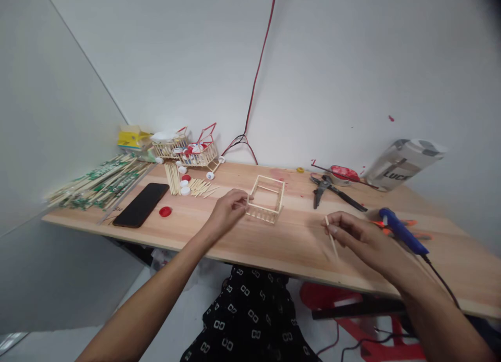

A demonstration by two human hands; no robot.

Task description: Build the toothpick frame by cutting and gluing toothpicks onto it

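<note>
A small open box frame [267, 197] built of thin wooden sticks stands in the middle of the wooden table [242, 237]. My left hand [229, 210] pinches its near left corner, fingers closed on the frame. To the right my right hand [354, 234] hovers just above the table and pinches a single thin wooden stick [332, 242] that points down toward me. A blue glue gun [403, 230] lies just right of that hand, its black cord trailing off the table edge.
Black pliers [326, 187] and a red-stained dish [344, 173] lie behind. At left are a black phone [141, 204], a red cap [165, 211], cut sticks [172, 178], wrapped chopsticks [102, 182] and stick carts [188, 151]. A red cable [254, 85] hangs down the wall.
</note>
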